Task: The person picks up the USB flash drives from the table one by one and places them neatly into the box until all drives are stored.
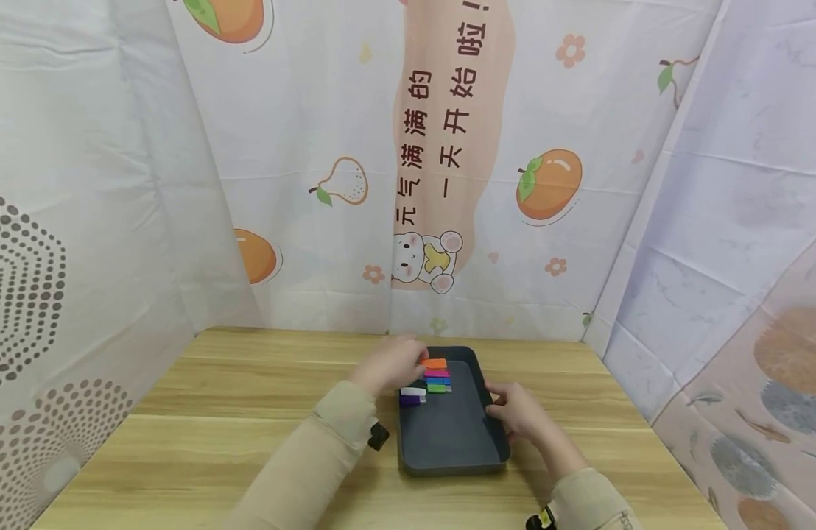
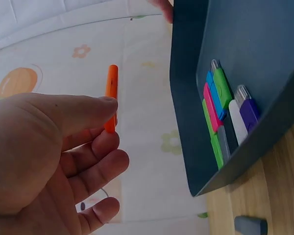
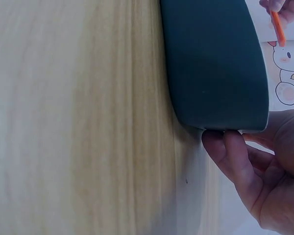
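My left hand (image 2: 88, 152) pinches a slim orange stick (image 2: 112, 90), which looks like a USB flash drive, between thumb and forefinger. In the head view this hand is over the far left part of a dark grey tray (image 1: 448, 434). Several similar sticks lie side by side along the tray's left: pink (image 1: 437, 374), blue (image 1: 438, 381), green (image 1: 439, 389), white (image 1: 412, 392) and purple (image 1: 411, 400). Some show silvery ends. On the opposite side my right hand (image 1: 517, 412) grips the tray's right wall, fingertips against its outside; the right wrist view hides the thumb.
The tray stands on a wood-grain table (image 1: 249, 412). Behind it hangs a white curtain (image 1: 302, 258) with printed fruit, with more cloth at both sides. A dark grey block (image 2: 251, 225) shows beside the tray at the left wrist view's lower edge.
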`<state>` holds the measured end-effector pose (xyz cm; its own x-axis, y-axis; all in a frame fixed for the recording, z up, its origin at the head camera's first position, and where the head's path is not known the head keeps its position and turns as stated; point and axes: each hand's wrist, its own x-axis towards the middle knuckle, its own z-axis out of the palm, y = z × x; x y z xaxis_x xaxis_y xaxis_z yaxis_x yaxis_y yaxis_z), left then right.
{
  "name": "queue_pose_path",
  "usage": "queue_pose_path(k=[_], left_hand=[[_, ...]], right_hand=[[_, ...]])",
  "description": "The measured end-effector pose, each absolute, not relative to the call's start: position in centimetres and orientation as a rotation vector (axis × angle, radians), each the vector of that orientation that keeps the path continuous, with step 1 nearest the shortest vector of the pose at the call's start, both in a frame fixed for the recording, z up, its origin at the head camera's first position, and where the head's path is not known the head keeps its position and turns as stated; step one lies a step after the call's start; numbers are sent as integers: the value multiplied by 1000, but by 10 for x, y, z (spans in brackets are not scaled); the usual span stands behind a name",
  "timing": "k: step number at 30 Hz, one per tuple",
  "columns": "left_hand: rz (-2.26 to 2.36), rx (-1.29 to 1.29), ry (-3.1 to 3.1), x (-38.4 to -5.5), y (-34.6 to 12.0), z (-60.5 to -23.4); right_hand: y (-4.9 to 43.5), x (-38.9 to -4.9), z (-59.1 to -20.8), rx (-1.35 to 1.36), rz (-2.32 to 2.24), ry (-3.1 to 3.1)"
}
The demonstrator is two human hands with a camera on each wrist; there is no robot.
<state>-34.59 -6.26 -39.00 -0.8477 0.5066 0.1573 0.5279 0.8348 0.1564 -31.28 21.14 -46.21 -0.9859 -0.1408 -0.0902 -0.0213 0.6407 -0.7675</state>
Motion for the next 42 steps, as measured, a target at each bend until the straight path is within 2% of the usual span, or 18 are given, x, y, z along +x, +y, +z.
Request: queue_pose_path(k=[10,17,26,42], left_hand=[[-419,-776,-2977,-356,-41,-393],[-393,-740,-2994,-363,-37,-409],[-598,-635,-3090,-368,-34,-426],[-508,-571,-3130,-365,-28,-445]], right_hand=[[212,-311,-460,-123,-1254,2709],[211,-313,-458,-131,-1253,2698],[210,-313,-459,-135,-1266,2688],[212,-313,-459,-141,-1245,2701]])
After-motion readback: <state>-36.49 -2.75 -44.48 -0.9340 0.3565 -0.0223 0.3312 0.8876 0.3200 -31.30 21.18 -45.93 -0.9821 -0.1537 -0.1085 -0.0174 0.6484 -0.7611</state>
